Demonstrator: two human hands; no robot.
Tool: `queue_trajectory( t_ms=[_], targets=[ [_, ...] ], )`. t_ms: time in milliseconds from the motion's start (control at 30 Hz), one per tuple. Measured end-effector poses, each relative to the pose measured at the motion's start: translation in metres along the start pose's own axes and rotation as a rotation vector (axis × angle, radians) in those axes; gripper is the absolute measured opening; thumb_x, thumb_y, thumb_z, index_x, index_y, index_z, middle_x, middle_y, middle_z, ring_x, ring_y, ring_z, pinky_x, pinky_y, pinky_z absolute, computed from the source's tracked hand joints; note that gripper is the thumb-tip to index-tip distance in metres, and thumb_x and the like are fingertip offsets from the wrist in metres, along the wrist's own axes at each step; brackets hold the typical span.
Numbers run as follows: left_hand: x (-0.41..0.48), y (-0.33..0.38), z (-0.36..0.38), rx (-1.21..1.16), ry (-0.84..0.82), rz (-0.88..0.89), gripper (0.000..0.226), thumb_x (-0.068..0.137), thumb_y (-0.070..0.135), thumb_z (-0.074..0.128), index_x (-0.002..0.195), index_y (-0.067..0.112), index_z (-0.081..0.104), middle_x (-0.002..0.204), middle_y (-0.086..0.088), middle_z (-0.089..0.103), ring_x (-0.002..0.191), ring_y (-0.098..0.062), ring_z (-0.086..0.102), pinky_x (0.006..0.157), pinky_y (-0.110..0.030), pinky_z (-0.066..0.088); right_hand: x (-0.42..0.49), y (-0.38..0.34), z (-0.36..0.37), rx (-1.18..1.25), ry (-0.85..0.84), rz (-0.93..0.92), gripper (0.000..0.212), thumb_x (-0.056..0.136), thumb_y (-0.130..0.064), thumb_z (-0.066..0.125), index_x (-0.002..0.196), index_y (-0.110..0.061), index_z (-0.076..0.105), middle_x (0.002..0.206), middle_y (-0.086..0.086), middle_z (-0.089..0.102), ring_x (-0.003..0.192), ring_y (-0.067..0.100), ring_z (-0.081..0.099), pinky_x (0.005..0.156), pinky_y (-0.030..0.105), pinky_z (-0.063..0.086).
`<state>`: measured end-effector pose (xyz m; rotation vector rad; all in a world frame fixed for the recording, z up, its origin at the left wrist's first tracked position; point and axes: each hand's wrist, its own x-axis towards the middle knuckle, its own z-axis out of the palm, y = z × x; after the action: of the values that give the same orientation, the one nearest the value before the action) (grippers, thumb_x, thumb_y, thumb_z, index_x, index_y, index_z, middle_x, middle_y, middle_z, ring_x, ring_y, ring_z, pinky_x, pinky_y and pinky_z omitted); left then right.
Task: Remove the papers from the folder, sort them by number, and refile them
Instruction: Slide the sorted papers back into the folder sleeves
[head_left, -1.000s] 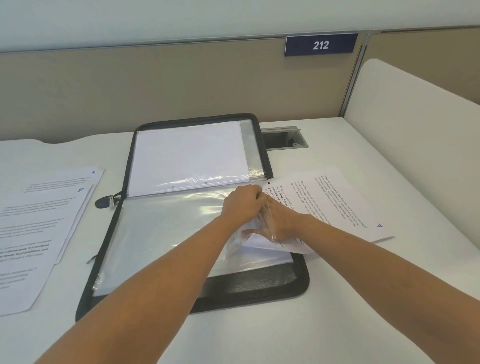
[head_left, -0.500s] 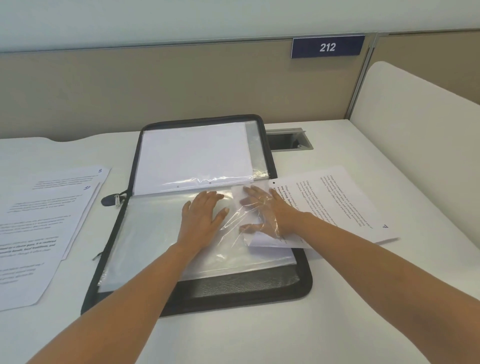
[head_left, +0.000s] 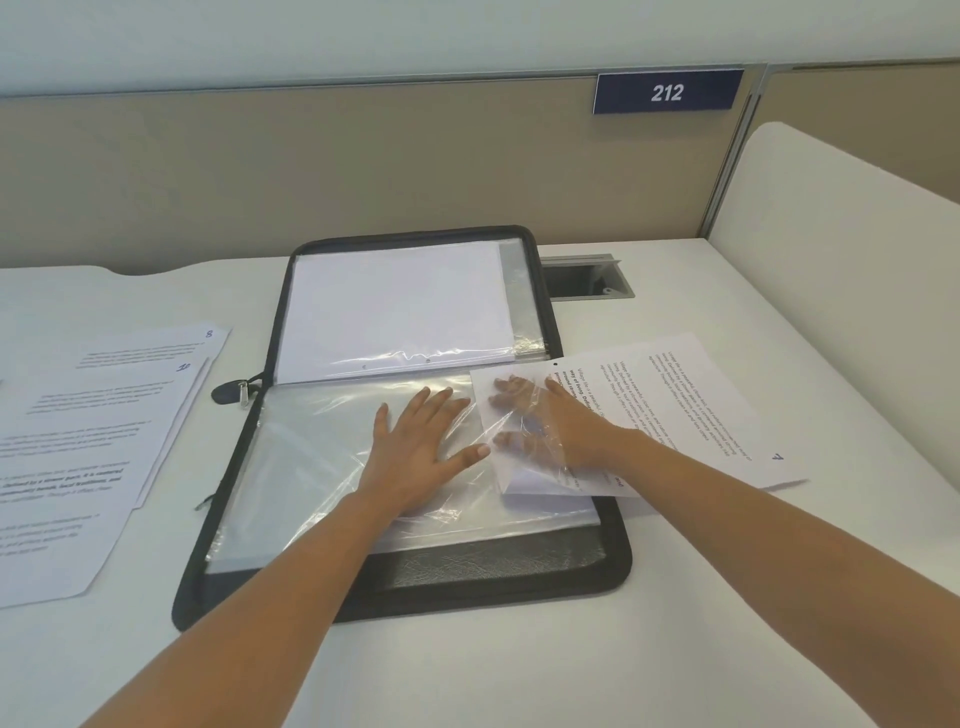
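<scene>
A person works over a black zip folder (head_left: 618, 566) lying open on a white bench (head_left: 519, 665). The left grip (head_left: 421, 452) lies flat, fingers straight, pressing down the folder's near clear sleeve (head_left: 322, 457). The right grip (head_left: 550, 421), also flat with fingers spread and closed on nothing, is tucked under the sleeve's plastic and rests on a printed sheet (head_left: 691, 410).

The sheet's long axis runs left to right. Its left end lies inside the sleeve, while most of it pokes out past the folder's right edge onto the bench. The right grip is on the sheet; the left is just beside its inner edge.

Whether the sheet is going in or coming out cannot be told, but either move likely runs along that axis, through the sleeve's right-hand mouth. Loose papers (head_left: 78, 447), 2 marked 8 and 10, lie well apart to the left.
</scene>
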<state>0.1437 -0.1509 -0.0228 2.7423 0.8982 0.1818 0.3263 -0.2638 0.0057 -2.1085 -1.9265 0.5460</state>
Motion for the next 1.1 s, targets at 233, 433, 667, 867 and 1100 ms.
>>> queue_trajectory(
  t_ms=[233, 433, 667, 867, 1100],
  targets=[
    [0.000, -0.001, 0.001, 0.037, -0.036, 0.015, 0.121, 0.045, 0.095, -0.018, 0.147, 0.039, 0.017, 0.158, 0.012, 0.008, 0.146, -0.010, 0.000, 0.114, -0.054, -0.001, -0.007, 0.015, 0.004, -0.218, -0.151, -0.154, 0.082, 0.078, -0.064, 0.039, 0.150, -0.031, 0.014, 0.158, -0.008, -0.003, 0.145, 0.008, -0.008, 0.115, 0.045, -0.014],
    [-0.002, 0.000, 0.000, 0.052, -0.051, 0.019, 0.122, 0.044, 0.095, -0.017, 0.148, 0.039, 0.013, 0.158, 0.011, 0.006, 0.146, -0.011, -0.001, 0.114, -0.054, -0.001, -0.001, 0.006, 0.018, -0.198, -0.090, -0.076, 0.087, 0.084, -0.067, 0.046, 0.151, -0.032, 0.004, 0.158, -0.010, -0.009, 0.143, 0.004, -0.013, 0.115, 0.046, -0.016],
    [-0.002, 0.000, -0.001, 0.058, -0.071, 0.021, 0.124, 0.042, 0.096, -0.016, 0.148, 0.039, 0.012, 0.158, 0.011, 0.004, 0.146, -0.011, -0.001, 0.115, -0.055, -0.001, -0.012, 0.006, 0.008, -0.109, -0.085, -0.082, 0.084, 0.082, -0.067, 0.048, 0.150, -0.032, 0.015, 0.158, -0.013, 0.000, 0.143, -0.001, -0.007, 0.116, 0.043, -0.014],
    [-0.002, 0.001, -0.001, 0.062, -0.073, 0.012, 0.125, 0.041, 0.096, -0.016, 0.148, 0.039, 0.014, 0.158, 0.011, 0.006, 0.146, -0.011, 0.000, 0.115, -0.054, 0.000, -0.010, 0.009, 0.017, -0.286, -0.168, -0.142, 0.120, 0.050, -0.099, 0.011, 0.149, -0.033, -0.007, 0.156, -0.009, -0.018, 0.142, 0.009, -0.022, 0.110, 0.049, -0.022],
    [-0.002, 0.001, -0.002, 0.065, -0.075, 0.018, 0.125, 0.041, 0.097, -0.016, 0.148, 0.038, 0.015, 0.158, 0.011, 0.007, 0.146, -0.012, 0.001, 0.115, -0.055, 0.003, -0.014, 0.003, 0.017, -0.165, -0.113, -0.093, 0.096, 0.076, -0.080, 0.031, 0.151, -0.028, -0.001, 0.157, -0.012, -0.011, 0.142, 0.003, -0.016, 0.112, 0.046, -0.022]
  ],
)
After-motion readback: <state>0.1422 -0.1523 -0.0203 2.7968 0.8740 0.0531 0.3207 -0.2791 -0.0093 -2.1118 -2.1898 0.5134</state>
